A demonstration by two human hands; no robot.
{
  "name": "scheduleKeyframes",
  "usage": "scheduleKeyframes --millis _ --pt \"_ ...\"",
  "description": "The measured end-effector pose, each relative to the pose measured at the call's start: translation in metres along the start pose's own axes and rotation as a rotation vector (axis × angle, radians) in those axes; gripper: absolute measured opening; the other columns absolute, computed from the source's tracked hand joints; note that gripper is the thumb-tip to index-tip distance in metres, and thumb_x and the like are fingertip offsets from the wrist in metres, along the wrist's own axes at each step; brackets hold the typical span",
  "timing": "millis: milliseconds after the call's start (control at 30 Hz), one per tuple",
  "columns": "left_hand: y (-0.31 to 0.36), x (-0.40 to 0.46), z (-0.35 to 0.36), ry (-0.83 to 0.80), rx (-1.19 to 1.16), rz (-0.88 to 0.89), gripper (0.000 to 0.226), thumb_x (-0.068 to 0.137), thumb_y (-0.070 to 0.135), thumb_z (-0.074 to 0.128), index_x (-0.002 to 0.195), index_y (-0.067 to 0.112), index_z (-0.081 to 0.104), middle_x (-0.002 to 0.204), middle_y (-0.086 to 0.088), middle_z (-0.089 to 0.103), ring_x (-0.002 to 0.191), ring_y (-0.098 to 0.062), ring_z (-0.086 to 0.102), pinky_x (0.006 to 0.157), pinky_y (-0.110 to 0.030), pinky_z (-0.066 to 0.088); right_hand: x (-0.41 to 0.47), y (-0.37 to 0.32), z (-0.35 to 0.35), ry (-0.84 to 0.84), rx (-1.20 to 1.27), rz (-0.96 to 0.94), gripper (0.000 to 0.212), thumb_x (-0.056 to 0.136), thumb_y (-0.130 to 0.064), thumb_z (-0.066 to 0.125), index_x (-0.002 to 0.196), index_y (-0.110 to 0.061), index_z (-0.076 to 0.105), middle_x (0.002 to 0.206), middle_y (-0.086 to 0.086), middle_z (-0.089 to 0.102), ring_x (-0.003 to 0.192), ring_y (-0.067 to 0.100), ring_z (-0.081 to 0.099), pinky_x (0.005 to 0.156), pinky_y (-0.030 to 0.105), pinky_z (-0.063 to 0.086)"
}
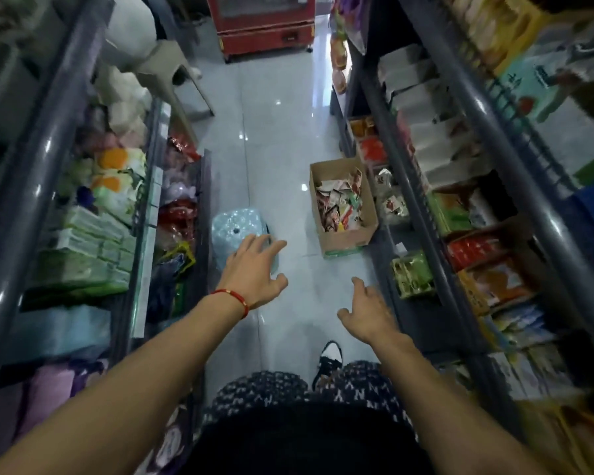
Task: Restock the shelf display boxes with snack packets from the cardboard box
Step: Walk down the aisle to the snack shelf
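An open cardboard box (348,236) stands on the aisle floor by the right shelf, holding several loose snack packets (340,204). Display boxes (414,275) with packets line the right shelves beside it. My left hand (254,270), with a red string on its wrist, hovers with spread fingers over a pale blue plastic stool (232,229). My right hand (369,311) hangs open above the floor, nearer than the box, and holds nothing. Both hands are empty.
Dark shelf racks run along both sides of a narrow tiled aisle (282,138). A red cabinet (264,25) stands at the far end, with a beige stool (179,73) at the far left. My shoe (328,363) shows below.
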State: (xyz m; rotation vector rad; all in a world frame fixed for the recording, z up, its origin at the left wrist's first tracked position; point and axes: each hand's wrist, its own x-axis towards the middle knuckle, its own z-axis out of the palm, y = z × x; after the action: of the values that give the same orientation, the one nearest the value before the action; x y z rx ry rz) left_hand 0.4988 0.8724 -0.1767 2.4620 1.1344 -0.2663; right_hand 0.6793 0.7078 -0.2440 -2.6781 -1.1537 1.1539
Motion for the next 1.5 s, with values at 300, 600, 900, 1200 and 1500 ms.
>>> scheduleKeyframes --millis 300,600,900,1200,1500 --pt "-0.023 0.180 -0.074 -0.105 -0.042 0.013 0.086 0.073 0.052 0.048 0.156 0.040 0.032 0.167 -0.005 0.023 0.155 -0.037 0.008 0.124 -0.055 0.016 0.155 -0.080 -0.108 0.021 -0.023 0.002 0.066 0.095 -0.042 0.052 0.151 -0.021 0.025 0.145 0.013 0.050 0.128 0.035 0.052 0.103 0.048 0.042" --pt "-0.040 0.363 -0.111 -0.346 0.202 0.280 0.083 0.085 0.054 0.064 0.158 0.040 0.027 0.168 -0.008 0.021 0.154 -0.040 0.009 0.121 -0.058 0.023 0.230 -0.118 -0.154 0.070 0.186 0.295 0.073 0.094 -0.045 0.056 0.155 -0.024 0.020 0.141 0.012 0.054 0.122 0.034 0.058 0.094 0.043 0.051" --pt "0.028 0.486 -0.142 -0.369 0.382 0.470 0.083 0.085 0.041 0.073 0.156 0.032 0.032 0.162 -0.009 0.030 0.147 -0.037 0.024 0.111 -0.052 0.038 0.303 -0.088 -0.183 0.085 0.478 0.429 0.073 0.093 -0.046 0.054 0.153 -0.026 0.018 0.142 0.014 0.054 0.125 0.037 0.056 0.099 0.045 0.049" --pt "0.081 0.537 -0.154 -0.419 0.329 0.721 0.077 0.081 0.026 0.074 0.151 0.025 0.044 0.150 -0.012 0.047 0.136 -0.038 0.040 0.109 -0.053 0.042 0.313 -0.086 -0.187 0.089 0.691 0.608 0.073 0.094 -0.048 0.055 0.154 -0.019 0.024 0.133 0.015 0.056 0.120 0.035 0.057 0.097 0.041 0.050" --pt "0.080 0.624 -0.122 -0.668 0.371 0.852 0.089 0.074 0.021 0.076 0.153 0.035 0.038 0.151 -0.008 0.047 0.134 -0.026 0.050 0.111 -0.034 0.046 0.349 -0.108 -0.183 0.268 0.969 0.880 0.082 0.089 -0.041 0.065 0.154 -0.020 0.020 0.147 0.015 0.034 0.129 0.040 0.049 0.103 0.052 0.047"
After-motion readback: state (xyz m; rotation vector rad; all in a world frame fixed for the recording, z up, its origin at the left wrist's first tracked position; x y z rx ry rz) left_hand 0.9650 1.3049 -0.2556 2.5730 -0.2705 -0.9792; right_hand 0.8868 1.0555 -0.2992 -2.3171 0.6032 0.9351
